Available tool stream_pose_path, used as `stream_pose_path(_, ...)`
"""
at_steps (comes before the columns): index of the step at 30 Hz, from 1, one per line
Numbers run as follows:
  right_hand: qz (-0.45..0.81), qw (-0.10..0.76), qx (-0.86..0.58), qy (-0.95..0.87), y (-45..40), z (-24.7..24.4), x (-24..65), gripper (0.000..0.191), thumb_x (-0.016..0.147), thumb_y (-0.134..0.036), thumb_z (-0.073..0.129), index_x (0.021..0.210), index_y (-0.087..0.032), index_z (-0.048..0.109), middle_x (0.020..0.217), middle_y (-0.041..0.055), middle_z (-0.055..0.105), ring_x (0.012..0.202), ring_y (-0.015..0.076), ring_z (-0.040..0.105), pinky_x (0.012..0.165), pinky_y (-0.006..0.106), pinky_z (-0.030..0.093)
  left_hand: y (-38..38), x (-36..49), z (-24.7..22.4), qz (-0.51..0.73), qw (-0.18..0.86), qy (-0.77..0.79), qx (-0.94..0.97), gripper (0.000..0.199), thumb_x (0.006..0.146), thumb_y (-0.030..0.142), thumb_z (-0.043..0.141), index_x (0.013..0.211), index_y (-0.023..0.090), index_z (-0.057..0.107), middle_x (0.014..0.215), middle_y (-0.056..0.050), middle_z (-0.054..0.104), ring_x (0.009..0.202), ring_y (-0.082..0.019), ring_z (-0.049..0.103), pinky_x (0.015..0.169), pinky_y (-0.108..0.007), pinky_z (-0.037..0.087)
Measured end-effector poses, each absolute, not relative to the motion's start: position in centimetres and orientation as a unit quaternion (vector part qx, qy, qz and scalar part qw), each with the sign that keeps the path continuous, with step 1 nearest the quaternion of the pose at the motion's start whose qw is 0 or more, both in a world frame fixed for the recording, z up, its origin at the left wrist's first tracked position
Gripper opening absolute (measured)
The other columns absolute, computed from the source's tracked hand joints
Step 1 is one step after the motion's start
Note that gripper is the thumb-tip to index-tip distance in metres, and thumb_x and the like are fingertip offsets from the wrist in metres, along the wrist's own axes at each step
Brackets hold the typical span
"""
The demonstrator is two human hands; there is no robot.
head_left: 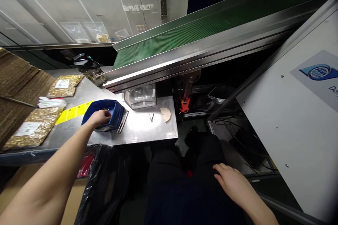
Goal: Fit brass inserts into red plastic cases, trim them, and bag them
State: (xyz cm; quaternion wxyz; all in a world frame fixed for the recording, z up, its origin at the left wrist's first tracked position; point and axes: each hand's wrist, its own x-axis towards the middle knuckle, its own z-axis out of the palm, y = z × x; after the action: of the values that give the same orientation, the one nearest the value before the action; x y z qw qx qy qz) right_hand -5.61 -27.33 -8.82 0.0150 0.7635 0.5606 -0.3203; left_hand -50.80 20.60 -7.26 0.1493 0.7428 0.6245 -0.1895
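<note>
My left hand [100, 117] reaches into a blue plastic bin [120, 114] on the metal table. Its fingers are curled together, and whatever they hold is hidden. A few small pieces show at the bottom of the bin, too small to name. Close to the bin's right side lies a slim metal utility knife [123, 122]. My right hand [229, 179] is over my right thigh, palm down with the fingers stretched out and nothing in it.
A green conveyor belt [169, 40] slopes up to the right behind the table [158, 132]. Bags of gold-coloured parts [67, 89], white gloves [51, 102] and a yellow label strip [74, 113] lie left. A light bin [141, 100] stands below the conveyor. A white panel [295, 105] rises at right.
</note>
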Motion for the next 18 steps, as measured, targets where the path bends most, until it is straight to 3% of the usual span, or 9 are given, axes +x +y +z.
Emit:
stream_pose_path(5,-0.368,-0.047,0.729,0.575,-25.0,-10.1,-6.8,0.031,0.098,-0.028,0.044,0.116,-0.027,0.069,0.11,0.0063,0.072,0.102,0.0277,0.069,0.088,0.043,0.049,21.0,-51.3,-7.9,-0.195,0.173,0.625,0.736,0.026,0.097,0.038,0.068,0.101,0.012,0.068,0.098,-0.003,0.07,0.087,-0.021,0.069,0.077,-0.036,0.061)
stream_pose_path(10,-0.434,-0.148,0.737,0.496,-25.2,-15.8,-5.9,0.022,0.089,-0.033,0.055,0.09,-0.024,0.074,0.092,0.005,0.074,0.087,0.0251,0.07,0.082,0.039,0.05,21.1,-51.7,-8.3,-0.17,0.194,0.633,0.73,0.027,0.097,0.039,0.066,0.101,0.012,0.068,0.095,-0.003,0.069,0.082,-0.019,0.069,0.072,-0.034,0.061)
stream_pose_path(15,-0.441,-0.277,0.772,0.365,-24.7,-19.9,-3.1,0.044,0.095,-0.046,0.04,0.101,-0.017,0.072,0.084,0.0101,0.075,0.07,0.0212,0.07,0.066,0.033,0.055,20.9,-52.2,-9.1,-0.146,0.217,0.637,0.725,0.028,0.098,0.037,0.065,0.112,0.013,0.066,0.104,-0.005,0.07,0.088,-0.021,0.07,0.075,-0.036,0.062)
stream_pose_path(18,-0.416,-0.343,0.791,0.29,-24.3,-20.9,-1.8,0.045,0.089,-0.052,0.048,0.098,-0.015,0.073,0.076,0.0109,0.074,0.059,0.0203,0.067,0.053,0.031,0.051,21.2,-52.3,-9.4,-0.148,0.216,0.638,0.724,0.028,0.097,0.033,0.067,0.118,0.014,0.065,0.111,-0.007,0.069,0.091,-0.02,0.069,0.078,-0.037,0.062)
